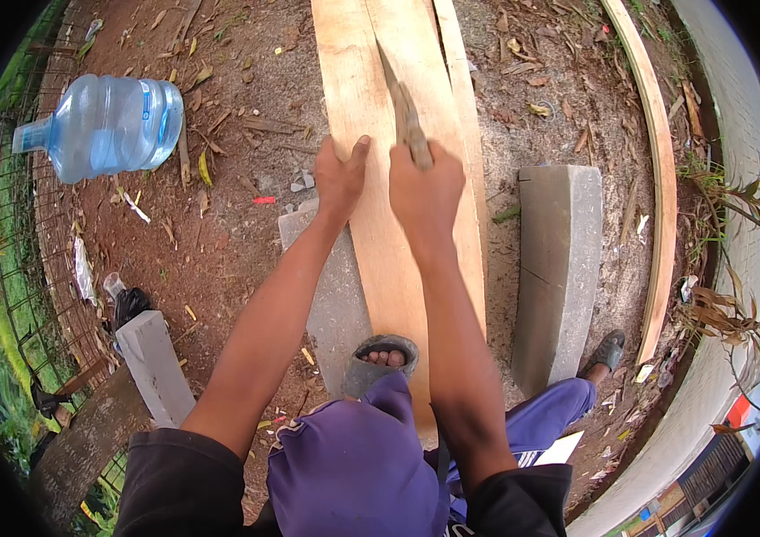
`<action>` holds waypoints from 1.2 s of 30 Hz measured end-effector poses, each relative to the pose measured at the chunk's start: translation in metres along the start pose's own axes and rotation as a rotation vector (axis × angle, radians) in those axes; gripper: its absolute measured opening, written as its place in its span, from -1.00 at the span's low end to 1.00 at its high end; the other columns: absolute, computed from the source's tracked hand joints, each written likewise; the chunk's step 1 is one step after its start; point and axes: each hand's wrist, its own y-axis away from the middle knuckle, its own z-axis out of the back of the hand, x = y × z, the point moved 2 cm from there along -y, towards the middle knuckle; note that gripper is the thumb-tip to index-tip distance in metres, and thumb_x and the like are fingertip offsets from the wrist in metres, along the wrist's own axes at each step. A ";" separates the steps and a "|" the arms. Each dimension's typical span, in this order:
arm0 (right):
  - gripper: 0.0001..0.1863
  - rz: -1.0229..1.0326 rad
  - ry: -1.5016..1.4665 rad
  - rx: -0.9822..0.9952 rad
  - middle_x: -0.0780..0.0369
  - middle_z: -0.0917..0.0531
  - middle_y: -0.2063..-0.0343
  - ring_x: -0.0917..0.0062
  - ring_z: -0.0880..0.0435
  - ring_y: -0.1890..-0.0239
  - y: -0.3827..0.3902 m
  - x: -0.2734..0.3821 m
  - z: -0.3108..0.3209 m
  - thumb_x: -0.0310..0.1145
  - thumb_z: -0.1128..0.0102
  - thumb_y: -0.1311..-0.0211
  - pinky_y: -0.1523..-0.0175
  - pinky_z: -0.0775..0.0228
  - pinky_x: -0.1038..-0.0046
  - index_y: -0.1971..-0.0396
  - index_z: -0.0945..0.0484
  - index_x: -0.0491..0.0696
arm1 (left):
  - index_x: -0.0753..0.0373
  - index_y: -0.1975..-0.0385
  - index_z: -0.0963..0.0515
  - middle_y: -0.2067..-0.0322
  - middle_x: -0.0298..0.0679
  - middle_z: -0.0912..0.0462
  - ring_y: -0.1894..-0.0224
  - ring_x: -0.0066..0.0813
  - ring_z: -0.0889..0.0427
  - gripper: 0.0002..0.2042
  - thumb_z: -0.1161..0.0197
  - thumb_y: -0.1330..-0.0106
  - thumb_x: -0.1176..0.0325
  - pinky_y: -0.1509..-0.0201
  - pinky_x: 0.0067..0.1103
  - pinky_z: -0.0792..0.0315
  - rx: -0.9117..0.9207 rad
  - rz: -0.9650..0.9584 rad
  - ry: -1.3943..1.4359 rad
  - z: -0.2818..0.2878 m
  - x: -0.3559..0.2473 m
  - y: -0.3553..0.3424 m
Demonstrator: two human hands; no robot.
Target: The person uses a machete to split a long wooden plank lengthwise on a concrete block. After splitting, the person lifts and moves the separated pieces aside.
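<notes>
A long pale wooden plank (402, 277) runs away from me, with a thin cut line toward its far end. My right hand (427, 192) is closed round the wooden handle of a handsaw (409, 121). The saw's narrow blade points away from me and meets the plank along that line. My left hand (341, 179) grips the plank's left edge, thumb on top; its other fingers are partly hidden. My sandalled foot (382, 360) presses on the near part of the plank. Beneath the plank, a grey concrete block (337, 331) shows at the left.
A large clear blue water jug (111, 128) lies on its side at the far left. Another concrete block (561, 268) stands right of the plank. A long timber strip (657, 161) lies beside the pale wall (738, 107). A small grey block (154, 367) is at left, near wire fencing (26, 268).
</notes>
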 end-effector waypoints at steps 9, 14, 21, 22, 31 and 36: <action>-0.75 -0.223 -0.050 0.087 0.28 -0.58 0.67 0.77 -0.55 0.51 0.156 0.017 0.108 -0.56 -0.26 -0.28 0.45 -0.43 0.57 0.59 -0.44 -0.20 | 0.41 0.16 -0.55 0.28 -0.04 -0.71 0.26 -0.31 -0.66 -0.64 -0.41 -0.34 0.19 0.12 -0.39 -0.51 -0.018 0.014 0.063 0.011 -0.010 -0.001; -0.68 -0.045 -0.019 0.041 0.13 -0.45 0.76 0.56 -0.37 0.67 0.002 -0.005 0.000 -0.35 -0.22 -0.21 0.51 -0.25 0.31 0.63 -0.39 -0.21 | 0.40 0.15 -0.56 0.26 -0.03 -0.71 0.23 -0.29 -0.67 -0.65 -0.40 -0.35 0.20 0.09 -0.39 -0.51 0.012 0.002 -0.001 -0.007 -0.012 -0.003; -0.81 -0.145 -0.014 0.160 0.14 -0.68 0.62 0.59 -0.76 0.40 0.178 0.019 0.120 -0.61 -0.20 -0.30 0.31 -0.64 0.49 0.52 -0.45 -0.25 | 0.41 0.13 -0.55 0.26 -0.10 -0.69 0.23 -0.41 -0.63 -0.67 -0.36 -0.38 0.23 0.11 -0.43 -0.50 0.010 0.000 0.020 0.010 -0.009 -0.003; -0.83 -0.124 0.000 0.133 0.20 -0.63 0.63 0.66 -0.65 0.44 0.182 0.017 0.124 -0.59 -0.22 -0.29 0.37 -0.50 0.52 0.51 -0.48 -0.24 | 0.41 0.12 -0.55 0.27 -0.14 -0.69 0.24 -0.49 -0.61 -0.68 -0.34 -0.39 0.24 0.13 -0.45 -0.50 0.022 -0.027 -0.022 0.009 -0.009 -0.004; -0.77 -0.039 0.012 0.055 0.28 -0.40 0.75 0.73 -0.33 0.63 0.004 0.005 -0.004 -0.43 -0.23 -0.24 0.53 -0.19 0.45 0.56 -0.47 -0.21 | 0.42 0.16 -0.54 0.25 -0.03 -0.70 0.21 -0.27 -0.67 -0.64 -0.40 -0.35 0.20 0.07 -0.37 -0.50 0.044 -0.002 0.039 -0.005 0.005 -0.010; -0.83 -0.281 -0.071 0.179 0.15 -0.64 0.69 0.55 -0.76 0.51 0.141 0.014 0.095 -0.52 -0.26 -0.27 0.43 -0.56 0.45 0.50 -0.51 -0.23 | 0.40 0.20 -0.53 0.26 -0.13 -0.67 0.25 -0.44 -0.60 -0.69 -0.36 -0.39 0.22 0.14 -0.45 -0.49 0.029 -0.037 0.095 0.009 0.000 -0.007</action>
